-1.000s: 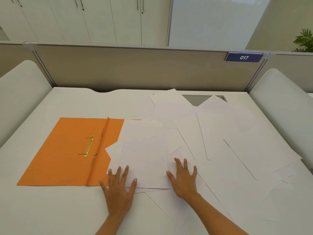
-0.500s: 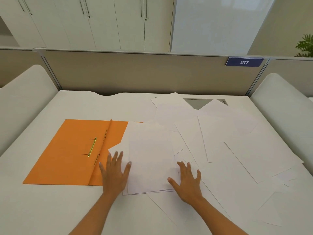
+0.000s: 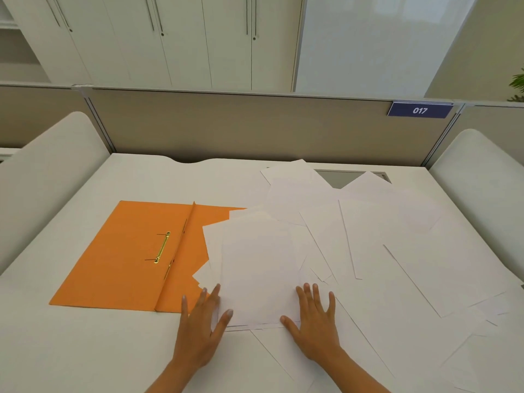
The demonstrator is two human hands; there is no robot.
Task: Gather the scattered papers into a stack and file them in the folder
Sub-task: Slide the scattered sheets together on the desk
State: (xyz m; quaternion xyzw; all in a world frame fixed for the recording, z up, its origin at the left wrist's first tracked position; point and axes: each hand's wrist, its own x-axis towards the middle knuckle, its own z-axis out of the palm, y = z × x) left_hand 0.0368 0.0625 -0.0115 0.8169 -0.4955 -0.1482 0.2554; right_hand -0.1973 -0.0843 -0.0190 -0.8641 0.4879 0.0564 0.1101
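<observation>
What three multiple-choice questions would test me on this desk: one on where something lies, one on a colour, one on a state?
1. Where does the folder lie, relative to the nearest pile of papers?
A. to its left, partly under it
B. to its right
C. on top of it

2. What colour is the folder?
A. blue
B. orange
C. green

3. What state is the folder in?
A. shut
B. open and flat
C. standing upright

Answers:
1 A: the papers overlap its right half, and the rest of it reaches out to the left.
2 B: both halves are plainly orange.
3 B: it lies spread on the desk, with the metal clip inside showing.
</observation>
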